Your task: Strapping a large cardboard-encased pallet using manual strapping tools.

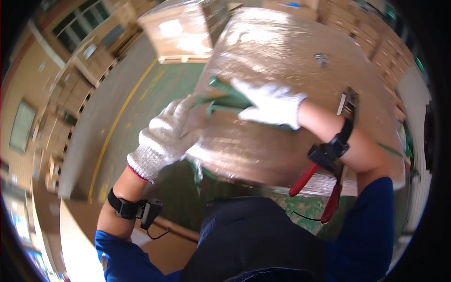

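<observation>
My left hand (167,132), in a white knit glove, is at the left edge of a large film-wrapped load (263,157). Its thumb stands apart from the fingers, and the fingertips are close to a green strap (230,99); whether they touch it I cannot tell. Over the load, my right hand (273,104), also gloved and blurred, is closed around folded lengths of that strap. Beneath my right forearm lies a hand tool with a metal head (348,104) and red handles (331,203). A small cluster of metal pieces (321,59) rests farther back on the film.
Another wrapped carton load (176,35) stands on a pallet behind, to the left. Stacked cartons line the left wall (66,89) and the far right (345,21). A yellow line (123,110) crosses the floor. An open cardboard box (77,230) is at the lower left.
</observation>
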